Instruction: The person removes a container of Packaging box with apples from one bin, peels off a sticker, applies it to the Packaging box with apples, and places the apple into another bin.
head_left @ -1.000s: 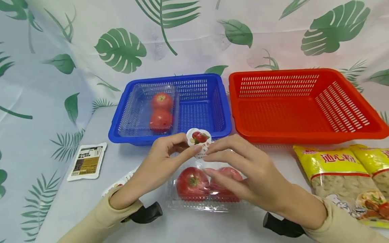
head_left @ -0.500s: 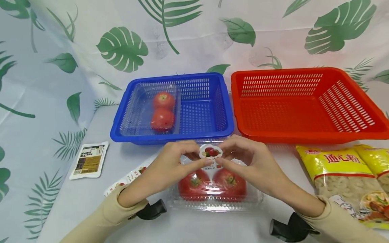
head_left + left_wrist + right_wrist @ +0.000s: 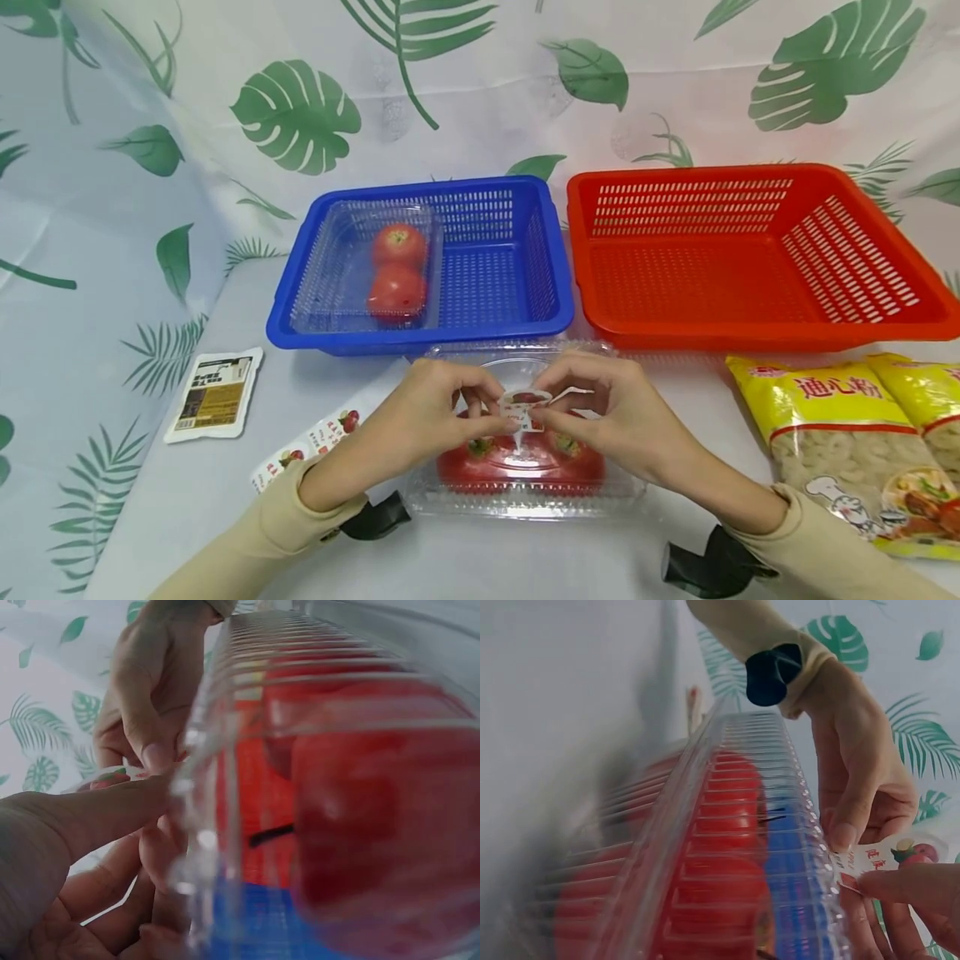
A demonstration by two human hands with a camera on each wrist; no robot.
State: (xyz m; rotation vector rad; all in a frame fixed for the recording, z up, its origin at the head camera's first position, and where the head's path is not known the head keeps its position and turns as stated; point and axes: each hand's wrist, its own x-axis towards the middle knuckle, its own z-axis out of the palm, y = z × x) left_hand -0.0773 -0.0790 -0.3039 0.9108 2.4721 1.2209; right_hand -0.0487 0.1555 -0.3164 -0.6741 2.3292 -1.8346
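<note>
Pinching one paper label (image 3: 527, 410) above the clear plastic box (image 3: 525, 505), you hold it at two sides. Your left hand (image 3: 435, 408) has its left edge between thumb and fingers; your right hand (image 3: 618, 412) pinches its right edge likewise. Label: thin, white, scalloped at one end, printed with red fruit, tilted over the box lid. Cannot tell whether its lower edge touches the lid. Box: rigid, glossy, finely ribbed along its walls, with an oval on top; two red apples (image 3: 468, 472), smooth and rounded, lie inside. Left of the box, partly under your forearm, lies a flat label strip (image 3: 322, 437); farther left, a white-rimmed sachet (image 3: 215, 396) with a brown panel. Behind the box, a blue slotted plastic basket (image 3: 491, 335) contains a second clear container (image 3: 333, 275) with two apples. Behind and to the box's right, a red slotted basket (image 3: 690, 275). Right of the box, crinkly yellow-topped bags (image 3: 836, 450) show pale, curved pasta.
</note>
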